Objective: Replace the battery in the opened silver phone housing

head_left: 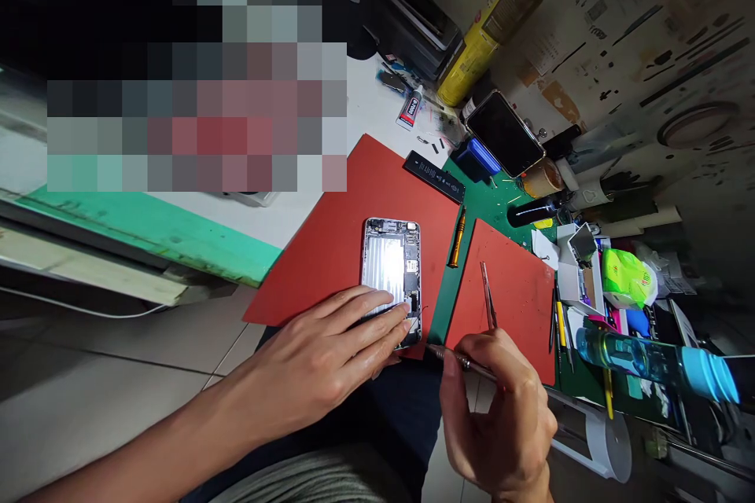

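An opened smartphone (385,258) with its inner parts bare lies near the front edge of a red mat (330,251). My left hand (336,350) holds its lower end, fingers laid across it and the thumb mostly hidden beneath. To the right, my right hand (501,409) is closed on a slim metal pen-like tool (463,362), whose dark pointed tip is just off the phone's lower right corner. Metal tweezers (487,291) jut up from behind that hand; whether the fingers hold them too, I cannot tell.
An orange screwdriver (457,237) and a black phone battery (433,176) lie beyond the phone. A second red mat (507,275) is at right, beside a blue water bottle (649,365). A propped phone (505,132), glue tube (410,108) and yellow spray can (492,27) stand farther back.
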{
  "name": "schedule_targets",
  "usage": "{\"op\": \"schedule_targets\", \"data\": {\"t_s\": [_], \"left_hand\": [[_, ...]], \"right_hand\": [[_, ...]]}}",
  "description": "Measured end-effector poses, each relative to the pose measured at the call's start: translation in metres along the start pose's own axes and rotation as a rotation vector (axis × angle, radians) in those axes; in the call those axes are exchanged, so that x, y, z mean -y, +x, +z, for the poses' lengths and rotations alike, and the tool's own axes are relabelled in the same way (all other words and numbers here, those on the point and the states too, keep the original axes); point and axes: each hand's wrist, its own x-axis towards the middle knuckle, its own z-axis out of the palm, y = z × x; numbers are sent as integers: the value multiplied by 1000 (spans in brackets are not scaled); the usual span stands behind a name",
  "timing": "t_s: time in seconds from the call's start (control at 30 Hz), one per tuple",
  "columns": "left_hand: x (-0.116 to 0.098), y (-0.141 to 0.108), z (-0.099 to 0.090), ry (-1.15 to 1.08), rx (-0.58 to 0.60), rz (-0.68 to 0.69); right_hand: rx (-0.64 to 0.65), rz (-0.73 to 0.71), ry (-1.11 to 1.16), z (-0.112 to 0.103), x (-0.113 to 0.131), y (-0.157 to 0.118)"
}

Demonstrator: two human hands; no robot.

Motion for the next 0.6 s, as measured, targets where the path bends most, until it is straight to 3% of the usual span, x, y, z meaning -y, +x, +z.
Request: {"op": "schedule_targets", "data": {"t_s": [0.6], "left_hand": [[0, 1, 1, 5, -2, -1]], "right_hand": [[-10, -54, -68, 0, 3, 6]]}}
